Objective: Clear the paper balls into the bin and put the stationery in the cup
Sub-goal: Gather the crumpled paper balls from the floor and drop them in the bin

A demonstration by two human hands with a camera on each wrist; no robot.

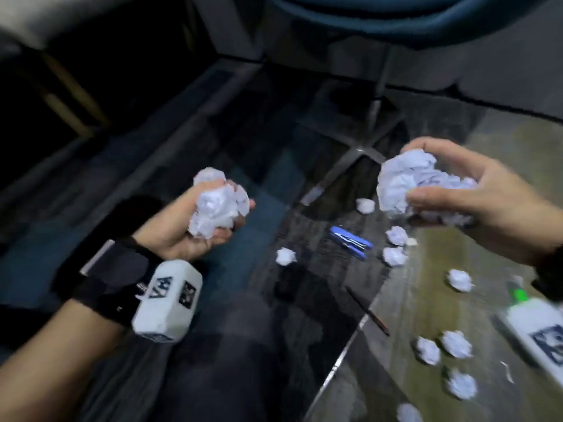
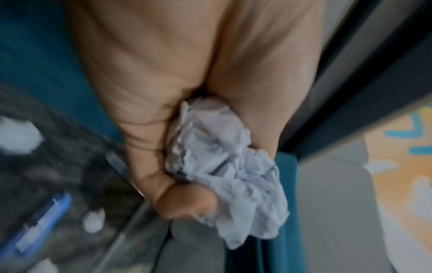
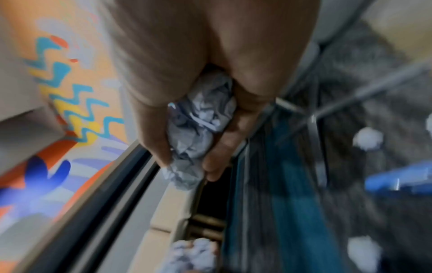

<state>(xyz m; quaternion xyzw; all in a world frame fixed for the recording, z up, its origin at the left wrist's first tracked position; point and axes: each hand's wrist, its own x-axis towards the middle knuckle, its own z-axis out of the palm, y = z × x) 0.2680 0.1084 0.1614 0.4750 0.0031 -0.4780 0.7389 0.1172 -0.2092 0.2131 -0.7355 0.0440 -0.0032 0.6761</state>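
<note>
The left hand [image 1: 195, 226] is curling palm-up around a crumpled wad of paper balls [image 1: 217, 208], fingers closed on it. The right hand [image 1: 475, 193] is gripping a bigger wad [image 1: 417, 184] between thumb and fingers. Below and between the hands, loose paper balls [image 1: 396, 254] are lying scattered on the glass table [image 1: 411, 300], with a blue stapler [image 1: 350, 242] under the right hand and a dark pen [image 1: 367, 312] nearer the person.

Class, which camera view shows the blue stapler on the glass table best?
The head view: the blue stapler lies whole on the glass table among paper balls. The left wrist view shows a blurred blue streak at its lower left; the right wrist view, one at its right edge.
</note>
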